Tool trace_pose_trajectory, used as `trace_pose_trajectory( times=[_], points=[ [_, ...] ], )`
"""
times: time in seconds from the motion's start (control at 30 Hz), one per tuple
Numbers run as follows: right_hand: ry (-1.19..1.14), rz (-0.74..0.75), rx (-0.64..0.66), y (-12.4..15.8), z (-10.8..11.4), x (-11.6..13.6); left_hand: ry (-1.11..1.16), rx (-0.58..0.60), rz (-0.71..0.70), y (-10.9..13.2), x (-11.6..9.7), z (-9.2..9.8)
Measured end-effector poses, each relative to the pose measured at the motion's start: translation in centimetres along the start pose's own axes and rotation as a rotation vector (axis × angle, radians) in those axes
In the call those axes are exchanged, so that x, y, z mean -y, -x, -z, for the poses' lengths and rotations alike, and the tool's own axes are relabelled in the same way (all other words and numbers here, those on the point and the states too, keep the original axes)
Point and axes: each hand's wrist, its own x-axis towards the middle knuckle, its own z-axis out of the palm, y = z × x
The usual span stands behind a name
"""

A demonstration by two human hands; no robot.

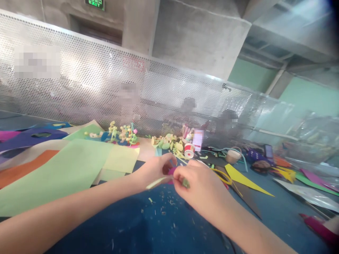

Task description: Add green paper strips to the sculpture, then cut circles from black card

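Observation:
My left hand (pixel 155 171) is closed in front of me, its fingers curled around a small magenta piece (pixel 171 172), partly hidden by both hands. Right beside it, my right hand (pixel 197 180) is also closed, thumb and fingertips pinched together at the inner end of a pale green strip (pixel 159 182), which looks like paper or felt. A bit of darker green (pixel 185 182) shows under the right fingers; its kind is unclear. Both hands are above the blue table (pixel 148 225), where small scraps (pixel 171 203) are scattered.
Large pale green sheets (pixel 76 169) cover the left side. Small decorated figures (pixel 124 134), yellow-green cut pieces (pixel 169 143) and a red-and-white roll (pixel 189 150) stand behind the hands. Yellow-handled scissors (pixel 224 175) and a yellow sheet (pixel 246 180) lie right, before a perforated metal screen (pixel 164 91).

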Motion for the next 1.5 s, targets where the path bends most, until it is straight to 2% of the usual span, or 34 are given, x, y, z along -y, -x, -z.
trace_pose_trajectory(
  times=[0.1,0.2,0.27,0.4,0.53,0.67,0.8,0.87,0.93,1.0,1.1,1.27,1.5],
  points=[
    [-0.261,-0.223,0.182,-0.8,0.8,-0.9,-0.014,-0.03,0.007,-0.1,0.1,-0.1],
    [-0.552,-0.356,0.372,-1.5,1.3,-2.3,0.047,-0.019,0.014,-0.2,0.2,-0.2],
    [-0.73,-0.405,0.441,-1.8,1.1,-3.4,0.139,0.017,0.01,-0.2,0.4,-0.2],
    [-0.994,-0.396,0.42,-1.8,0.4,-4.6,0.323,0.064,0.059,-0.4,0.9,-0.2],
    [-1.102,-0.436,0.392,-1.7,-0.1,-4.8,0.458,0.068,0.127,-0.7,1.2,0.1],
    [-1.101,-0.476,0.298,-1.6,-0.9,-5.1,0.553,0.066,0.167,-0.7,0.5,0.6],
    [-1.104,-0.482,0.279,-1.5,-1.7,-5.4,0.628,0.068,0.204,-0.6,0.0,0.8],
    [-1.066,-0.477,0.2,-1.3,-1.8,-5.4,0.663,0.077,0.23,-0.7,0.1,0.8],
    [-1.002,-0.434,0.094,-1.2,-1.8,-5.6,0.704,0.082,0.268,-0.7,0.2,0.9],
    [-0.95,-0.348,0.053,-1.1,-1.7,-5.8,0.74,0.075,0.306,-0.7,0.2,0.9],
    [-0.87,-0.228,0.093,-0.9,-1.5,-6.2,0.778,0.08,0.337,-0.7,0.0,1.1],
    [-0.725,-0.116,0.164,-1.0,-1.4,-6.3,0.835,0.191,0.339,-0.5,-0.3,1.4],
    [-0.637,-0.164,0.124,-1.1,-0.5,-6.1,0.878,0.205,0.379,-0.6,0.0,1.6]
  ],
)
